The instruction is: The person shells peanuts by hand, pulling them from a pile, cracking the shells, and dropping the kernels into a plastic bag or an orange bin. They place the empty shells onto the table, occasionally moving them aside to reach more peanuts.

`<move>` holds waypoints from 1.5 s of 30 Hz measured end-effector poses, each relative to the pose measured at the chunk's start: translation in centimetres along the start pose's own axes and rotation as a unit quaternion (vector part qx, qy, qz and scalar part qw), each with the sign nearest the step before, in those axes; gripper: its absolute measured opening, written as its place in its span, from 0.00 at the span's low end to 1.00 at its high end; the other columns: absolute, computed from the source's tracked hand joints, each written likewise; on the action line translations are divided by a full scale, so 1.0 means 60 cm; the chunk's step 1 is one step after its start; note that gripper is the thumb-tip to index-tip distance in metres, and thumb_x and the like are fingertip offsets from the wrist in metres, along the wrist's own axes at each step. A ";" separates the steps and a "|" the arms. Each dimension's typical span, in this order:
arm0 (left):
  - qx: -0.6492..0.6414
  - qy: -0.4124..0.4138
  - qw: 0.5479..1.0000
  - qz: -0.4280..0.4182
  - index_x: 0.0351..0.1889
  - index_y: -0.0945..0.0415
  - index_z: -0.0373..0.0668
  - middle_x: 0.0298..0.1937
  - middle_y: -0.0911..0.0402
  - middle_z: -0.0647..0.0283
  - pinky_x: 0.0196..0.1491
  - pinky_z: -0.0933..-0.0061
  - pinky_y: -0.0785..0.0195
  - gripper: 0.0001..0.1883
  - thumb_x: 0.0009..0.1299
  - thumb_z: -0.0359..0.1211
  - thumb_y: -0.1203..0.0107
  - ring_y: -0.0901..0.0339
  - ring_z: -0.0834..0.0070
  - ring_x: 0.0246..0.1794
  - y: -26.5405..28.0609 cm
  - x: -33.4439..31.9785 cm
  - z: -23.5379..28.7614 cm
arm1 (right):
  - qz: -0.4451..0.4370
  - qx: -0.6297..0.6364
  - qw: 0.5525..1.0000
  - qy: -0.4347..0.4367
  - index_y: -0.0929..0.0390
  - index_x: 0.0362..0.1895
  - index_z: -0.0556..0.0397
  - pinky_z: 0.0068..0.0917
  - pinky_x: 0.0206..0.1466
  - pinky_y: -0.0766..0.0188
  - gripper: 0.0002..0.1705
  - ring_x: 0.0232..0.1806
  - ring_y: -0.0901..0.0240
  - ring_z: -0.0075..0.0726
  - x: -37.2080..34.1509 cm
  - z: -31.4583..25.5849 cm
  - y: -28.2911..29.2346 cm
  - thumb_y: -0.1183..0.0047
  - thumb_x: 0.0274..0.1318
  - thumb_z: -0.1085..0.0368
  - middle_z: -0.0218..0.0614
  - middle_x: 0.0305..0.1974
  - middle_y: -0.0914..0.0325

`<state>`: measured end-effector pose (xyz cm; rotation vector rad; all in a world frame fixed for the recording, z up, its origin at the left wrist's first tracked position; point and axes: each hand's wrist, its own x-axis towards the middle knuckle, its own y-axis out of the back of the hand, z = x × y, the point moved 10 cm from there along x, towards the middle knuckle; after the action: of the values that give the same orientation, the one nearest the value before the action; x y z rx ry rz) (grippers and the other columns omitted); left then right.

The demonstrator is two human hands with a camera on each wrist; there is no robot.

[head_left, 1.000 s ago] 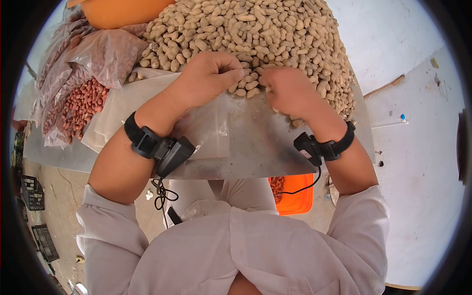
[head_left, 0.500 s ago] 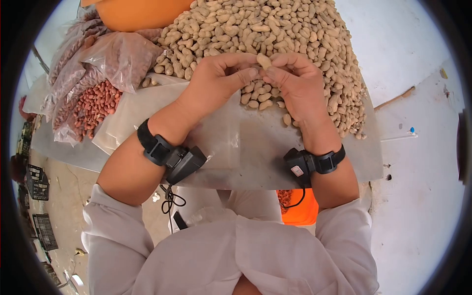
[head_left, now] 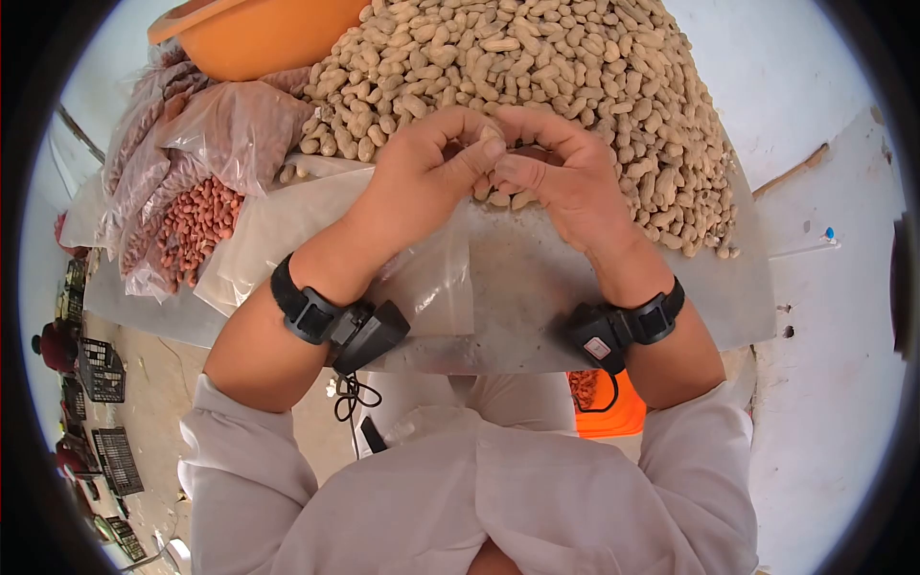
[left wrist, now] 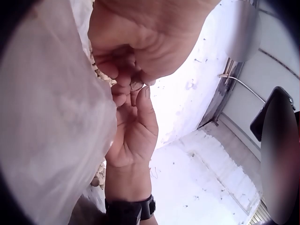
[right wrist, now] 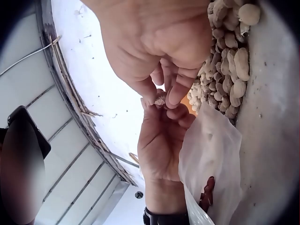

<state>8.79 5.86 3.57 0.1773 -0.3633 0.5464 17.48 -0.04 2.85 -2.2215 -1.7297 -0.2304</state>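
Tbh my best lane is the bare strip of table [head_left: 532, 283] just in front of the peanut pile [head_left: 537, 57], though the wrist cameras [head_left: 379, 335] jut in from both sides. Dead center at the pile's front edge I'd bump the left hand [head_left: 431, 163] and right hand [head_left: 570, 177], fingers meeting at one peanut [right wrist: 160, 101]. Left of the pile, a bulging kernel bag [head_left: 240, 129] blocks me, plus an orange basin [head_left: 268, 43] farther back. Right of the pile I'd squeeze down a thin table margin.
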 end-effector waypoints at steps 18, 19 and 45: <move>0.006 0.009 0.999 -0.039 0.33 0.29 0.36 0.28 0.26 0.68 0.29 0.84 0.38 0.06 0.69 0.30 0.52 0.33 0.85 0.26 -0.018 -0.005 -0.012 | 0.016 -0.005 0.999 -0.052 0.23 0.41 0.63 0.16 0.27 0.36 0.16 0.24 0.34 0.20 -0.012 0.012 -0.013 0.40 0.46 0.69 0.32 0.27 0.25; 0.008 0.009 0.999 -0.045 0.34 0.29 0.37 0.29 0.26 0.68 0.30 0.85 0.39 0.07 0.70 0.32 0.52 0.34 0.85 0.26 -0.019 -0.006 -0.011 | 0.015 -0.003 0.998 -0.053 0.23 0.40 0.63 0.16 0.27 0.36 0.16 0.24 0.34 0.20 -0.012 0.011 -0.014 0.39 0.46 0.69 0.31 0.27 0.25; -0.029 0.094 0.994 -0.051 0.34 0.29 0.35 0.28 0.25 0.67 0.31 0.81 0.34 0.07 0.68 0.31 0.50 0.29 0.82 0.27 -0.020 0.001 -0.032 | -0.014 -0.034 0.997 -0.065 0.31 0.55 0.60 0.16 0.28 0.32 0.26 0.26 0.29 0.21 -0.016 0.011 -0.017 0.44 0.49 0.72 0.33 0.30 0.24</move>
<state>10.03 5.38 1.77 0.0876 -0.1855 0.4480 16.21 -0.48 2.08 -2.3090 -1.8456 -0.1570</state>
